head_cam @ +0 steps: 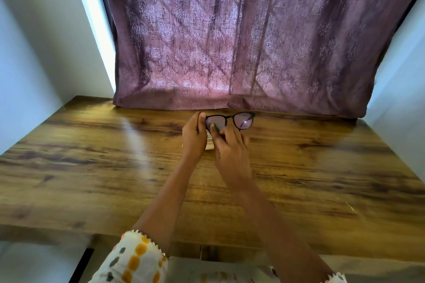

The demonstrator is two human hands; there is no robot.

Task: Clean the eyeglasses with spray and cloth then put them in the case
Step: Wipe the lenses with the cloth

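Observation:
Black-framed eyeglasses (pixel 239 119) are held up above the far middle of the wooden table (pixel 92 156), lenses facing me. My left hand (pixel 194 135) grips the frame's left end. My right hand (pixel 230 151) reaches up from below, its fingers touching the left lens; I cannot tell whether a cloth is under them. A small pale object (pixel 209 143) shows between my hands, mostly hidden. No spray bottle or case is visible.
A purple patterned curtain (pixel 241 41) hangs behind the table, its hem resting on the far edge. White walls stand on both sides. My patterned sleeves (pixel 135 259) are at the bottom.

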